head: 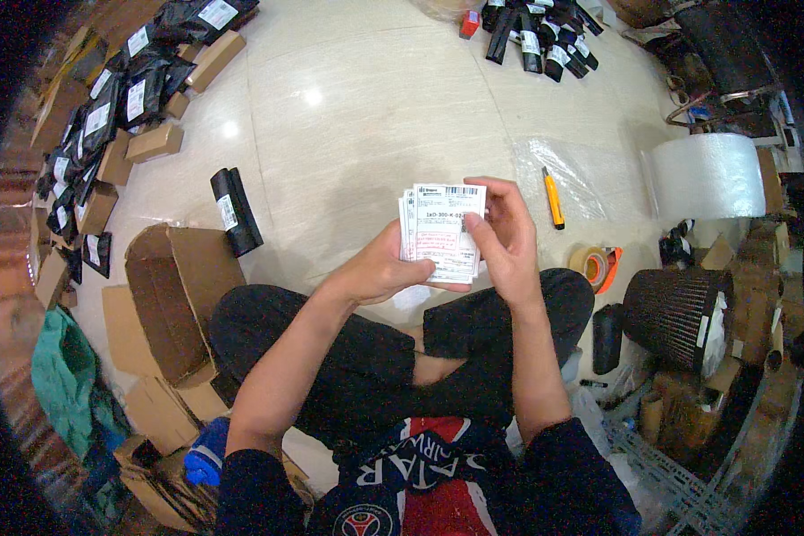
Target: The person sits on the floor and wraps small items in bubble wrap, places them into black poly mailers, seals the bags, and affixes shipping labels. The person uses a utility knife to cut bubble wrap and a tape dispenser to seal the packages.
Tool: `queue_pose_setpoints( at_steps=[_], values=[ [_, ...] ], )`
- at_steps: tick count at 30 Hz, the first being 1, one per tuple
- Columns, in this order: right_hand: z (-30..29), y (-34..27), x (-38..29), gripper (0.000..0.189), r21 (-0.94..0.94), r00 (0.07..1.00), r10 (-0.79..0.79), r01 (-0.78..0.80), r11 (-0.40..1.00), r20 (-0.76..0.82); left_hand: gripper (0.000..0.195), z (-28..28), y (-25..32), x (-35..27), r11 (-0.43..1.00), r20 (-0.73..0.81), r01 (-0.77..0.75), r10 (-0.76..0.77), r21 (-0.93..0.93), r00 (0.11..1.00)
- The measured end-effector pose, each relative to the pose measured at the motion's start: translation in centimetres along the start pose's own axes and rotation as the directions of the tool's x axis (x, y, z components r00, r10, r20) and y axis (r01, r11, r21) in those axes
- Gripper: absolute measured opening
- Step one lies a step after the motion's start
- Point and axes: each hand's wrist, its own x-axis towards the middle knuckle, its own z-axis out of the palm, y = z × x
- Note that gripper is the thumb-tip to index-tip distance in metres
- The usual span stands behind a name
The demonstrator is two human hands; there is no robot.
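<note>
A stack of printed white paper labels (442, 231) is held up over my crossed legs, its sheets slightly fanned at the left side. My left hand (392, 264) grips the lower left of the stack, thumb across the front. At the right edge, my right hand (509, 244) pinches the labels with its thumb on the face and its fingers behind. The top label bears a barcode, print and a red boxed stamp. Below the stack, a white paper (412, 297) lies on the floor, partly hidden by my hand.
An open cardboard box (174, 301) and a black rolled parcel (236, 212) lie left. Black parcels (97, 120) pile at far left, more (539, 40) at the top. To the right are a yellow utility knife (553, 199), tape roll (588, 264), bubble wrap roll (709, 175) and dark basket (673, 318).
</note>
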Motion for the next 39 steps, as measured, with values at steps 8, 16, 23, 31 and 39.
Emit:
queue_pose_setpoints(
  at_steps=[8, 16, 23, 31, 39],
  values=[
    [-0.3, -1.4, 2.2, 0.009, -0.159, 1.000, 0.003, 0.000, 0.987, 0.022, 0.076, -0.1, 0.0, -0.2, 1.000, 0.071, 0.002, -0.003, 0.011, 0.997],
    [-0.2, -1.0, 2.1, 0.010, -0.115, 0.998, 0.060, -0.061, 0.991, -0.018, 0.076, -0.1, -0.2, -0.2, 1.000, 0.086, 0.001, 0.002, -0.027, 0.996],
    [0.4, -1.1, -0.7, 0.031, -0.121, 0.996, 0.078, -0.071, 0.990, 0.053, 0.074, -0.4, -0.3, 0.0, 0.989, 0.001, -0.027, 0.027, 0.149, 1.000],
    [-1.9, 2.0, -0.3, 0.030, -0.082, 0.990, -0.064, 0.054, 0.995, -0.129, 0.084, 0.0, 0.0, 0.4, 0.999, 0.068, -0.019, 0.021, -0.037, 0.997],
    [-1.7, 10.9, 3.3, 0.033, -0.091, 0.948, 0.083, -0.116, 0.989, -0.308, 0.093, -0.5, 0.3, 0.7, 0.999, 0.118, -0.041, 0.045, -0.034, 0.992]
  ],
)
